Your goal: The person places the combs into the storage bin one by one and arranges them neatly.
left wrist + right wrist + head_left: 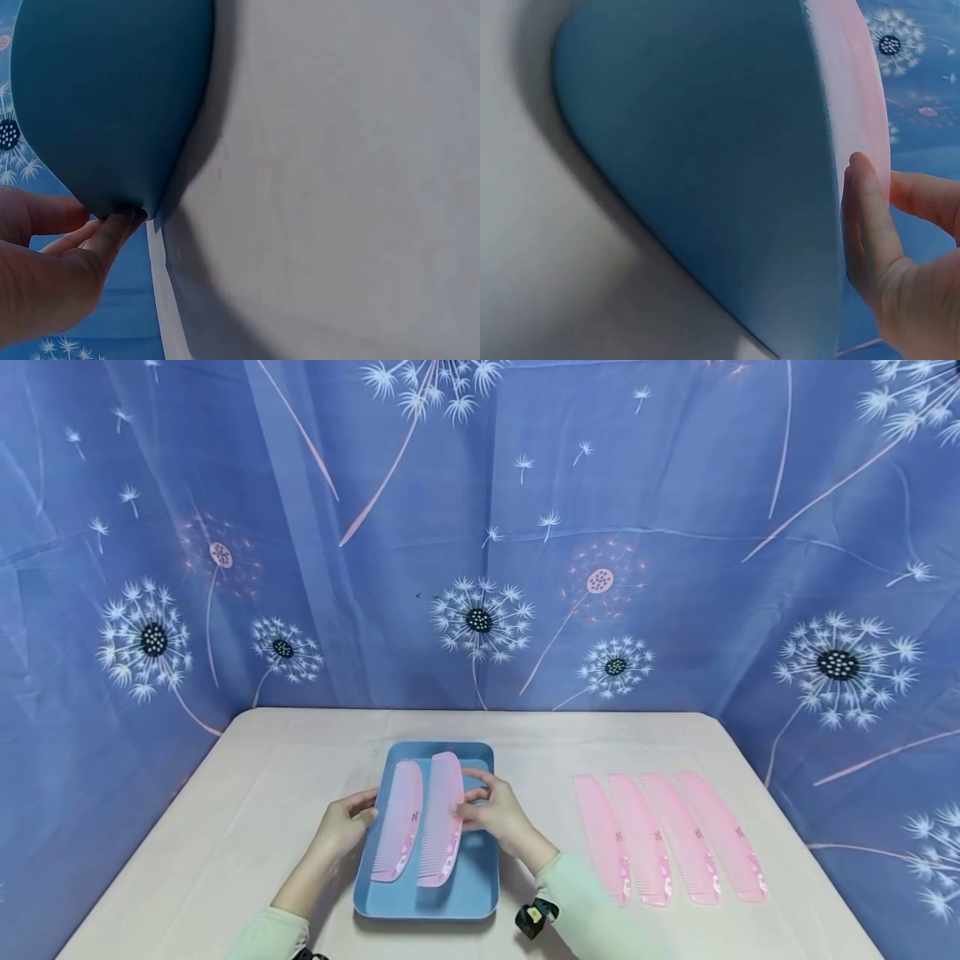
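A blue tray (477, 868) stands on the table, its long sides running away from me. My left hand (339, 828) pinches the left rim; in the left wrist view, its thumb and fingers (112, 234) are on the tray wall (112, 97). One pink comb (399, 827) lies along the tray's left half, teeth to the left. Beside it, a second pink comb (446, 818) is held over the tray by my right hand (504, 821). The right wrist view has the thumb and fingers (874, 217) on either side of this comb (859, 82).
Several more pink combs (678, 839) lie side by side in a slanted row on the table's right part. The pale tablecloth (247, 802) covers the table. A blue curtain (540, 635) with dandelion print hangs behind and at both sides.
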Demonstrator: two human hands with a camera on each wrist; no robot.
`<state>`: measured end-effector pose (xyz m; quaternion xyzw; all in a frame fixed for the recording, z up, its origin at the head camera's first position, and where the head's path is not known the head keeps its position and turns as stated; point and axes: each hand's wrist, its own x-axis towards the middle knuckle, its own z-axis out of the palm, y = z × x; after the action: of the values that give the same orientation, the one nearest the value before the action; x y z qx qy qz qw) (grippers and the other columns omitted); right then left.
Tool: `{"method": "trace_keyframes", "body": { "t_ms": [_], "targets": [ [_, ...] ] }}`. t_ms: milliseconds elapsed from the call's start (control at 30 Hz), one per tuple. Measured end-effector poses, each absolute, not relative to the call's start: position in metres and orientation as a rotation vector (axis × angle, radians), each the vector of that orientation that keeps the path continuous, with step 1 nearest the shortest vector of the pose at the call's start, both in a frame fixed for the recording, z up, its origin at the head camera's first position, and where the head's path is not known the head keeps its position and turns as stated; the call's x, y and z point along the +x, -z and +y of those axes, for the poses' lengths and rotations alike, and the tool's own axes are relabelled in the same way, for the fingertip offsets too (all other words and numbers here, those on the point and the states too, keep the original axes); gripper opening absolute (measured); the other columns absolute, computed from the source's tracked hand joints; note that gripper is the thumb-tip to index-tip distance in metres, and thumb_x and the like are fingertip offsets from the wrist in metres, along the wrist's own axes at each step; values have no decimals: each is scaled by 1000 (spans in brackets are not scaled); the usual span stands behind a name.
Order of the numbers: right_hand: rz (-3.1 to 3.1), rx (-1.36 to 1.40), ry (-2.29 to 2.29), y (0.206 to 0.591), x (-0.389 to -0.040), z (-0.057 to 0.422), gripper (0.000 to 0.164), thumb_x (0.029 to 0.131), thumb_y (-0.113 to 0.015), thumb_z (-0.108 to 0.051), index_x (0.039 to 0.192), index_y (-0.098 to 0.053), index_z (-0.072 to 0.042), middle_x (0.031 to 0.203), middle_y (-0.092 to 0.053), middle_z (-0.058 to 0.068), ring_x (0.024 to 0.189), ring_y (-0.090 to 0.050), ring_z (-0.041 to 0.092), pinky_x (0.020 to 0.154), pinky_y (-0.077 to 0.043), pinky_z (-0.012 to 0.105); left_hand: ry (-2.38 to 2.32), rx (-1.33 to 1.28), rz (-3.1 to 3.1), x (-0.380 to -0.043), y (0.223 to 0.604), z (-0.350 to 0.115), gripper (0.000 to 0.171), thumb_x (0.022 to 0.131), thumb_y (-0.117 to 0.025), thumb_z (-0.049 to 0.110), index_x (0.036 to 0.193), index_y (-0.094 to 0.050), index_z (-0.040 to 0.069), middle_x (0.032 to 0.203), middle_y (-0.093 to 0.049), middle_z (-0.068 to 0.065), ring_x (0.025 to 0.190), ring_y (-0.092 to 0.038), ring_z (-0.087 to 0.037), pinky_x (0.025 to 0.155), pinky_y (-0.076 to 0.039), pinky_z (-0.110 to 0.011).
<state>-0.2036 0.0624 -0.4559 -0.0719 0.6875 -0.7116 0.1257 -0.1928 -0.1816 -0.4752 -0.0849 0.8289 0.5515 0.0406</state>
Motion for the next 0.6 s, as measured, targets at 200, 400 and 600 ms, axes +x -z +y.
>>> {"method": "trace_keyframes", "body": {
  "t_ms": [200,400,600],
  "targets": [
    [2025,-205,2044,462,-207,51,67,79,-67,10,139,-39,9,83,-61,11,69,-67,17,65,-61,37,-1689,-249,2551,-192,474,-181,39,94,-48,-2,132,-50,-10,128,-54,-30,122,-50,-43,101,-45,-48],
    [2077,-199,1997,466,-212,44,66,79,-67,10,138,-40,9,82,-60,12,67,-66,17,65,-61,37,-1681,-260,2566,-193,475,-181,38,93,-49,-2,131,-52,-9,126,-56,-29,119,-53,-42,99,-47,-47],
    [2181,-186,1914,467,-213,40,65,79,-67,10,138,-40,9,84,-60,13,66,-66,18,63,-61,36,-1683,-261,2557,-193,475,-182,38,94,-49,-2,131,-52,-8,127,-56,-29,120,-51,-43,100,-46,-48]
  ]
}}
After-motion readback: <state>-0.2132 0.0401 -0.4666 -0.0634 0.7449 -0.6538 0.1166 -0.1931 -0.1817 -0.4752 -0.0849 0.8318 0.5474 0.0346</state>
